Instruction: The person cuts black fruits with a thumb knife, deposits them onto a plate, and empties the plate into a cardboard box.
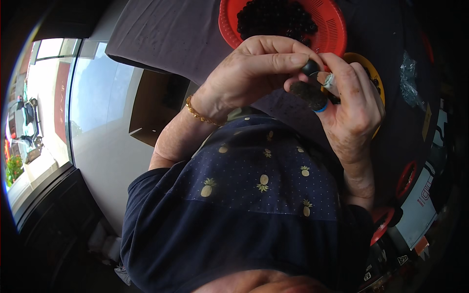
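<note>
Berry [309, 67]: small, round, dark, likely light and slippery. Pinched by left hand [254, 73] fingertips against tool [309, 95], gripped in right hand [354, 105]. Best held gently at sides.

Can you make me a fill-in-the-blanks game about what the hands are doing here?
1. The left hand pinches a small round ____ fruit.
2. The basket full of dark fruits is ____.
3. The left wrist wears a ____ bracelet.
4. The right hand grips a dark tool with a ____ end.

Missing words: black; red; gold; blue
</note>
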A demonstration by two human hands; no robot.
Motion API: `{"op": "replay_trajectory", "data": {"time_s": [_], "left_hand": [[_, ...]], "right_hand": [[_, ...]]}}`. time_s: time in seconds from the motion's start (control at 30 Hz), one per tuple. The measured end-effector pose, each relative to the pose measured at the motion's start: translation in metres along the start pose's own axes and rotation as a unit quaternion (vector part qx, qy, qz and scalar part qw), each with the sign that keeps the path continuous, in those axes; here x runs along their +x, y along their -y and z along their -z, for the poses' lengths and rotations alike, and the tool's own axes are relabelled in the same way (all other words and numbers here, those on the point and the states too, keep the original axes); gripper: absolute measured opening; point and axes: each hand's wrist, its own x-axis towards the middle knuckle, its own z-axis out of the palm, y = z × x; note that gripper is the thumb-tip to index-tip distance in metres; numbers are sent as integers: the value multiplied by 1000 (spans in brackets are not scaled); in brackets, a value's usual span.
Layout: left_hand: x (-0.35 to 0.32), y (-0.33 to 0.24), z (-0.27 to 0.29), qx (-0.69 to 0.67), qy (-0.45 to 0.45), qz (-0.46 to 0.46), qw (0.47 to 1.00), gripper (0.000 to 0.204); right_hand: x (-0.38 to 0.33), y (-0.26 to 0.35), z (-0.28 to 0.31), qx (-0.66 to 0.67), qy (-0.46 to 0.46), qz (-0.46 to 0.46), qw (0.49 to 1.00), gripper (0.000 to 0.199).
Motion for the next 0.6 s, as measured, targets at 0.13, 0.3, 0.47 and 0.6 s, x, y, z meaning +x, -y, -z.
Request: {"op": "replay_trajectory", "data": {"time_s": [0.13, 0.3, 0.47, 0.6], "left_hand": [[3, -2, 11, -58, 66, 6, 996, 27], [0, -1, 8, -84, 53, 19, 995, 32], [3, 2, 16, -80, 69, -13, 994, 29], [0, -3, 7, -40, 31, -19, 999, 27]], "right_hand": [[-4, 2, -1, -9, -39, 6, 999, 31], [-9, 5, 7, -11, -26, 82, 996, 30], [-10, 8, 4, -22, -17, 81, 996, 34], [-6, 7, -1, -21, -34, 87, 995, 36]]}}
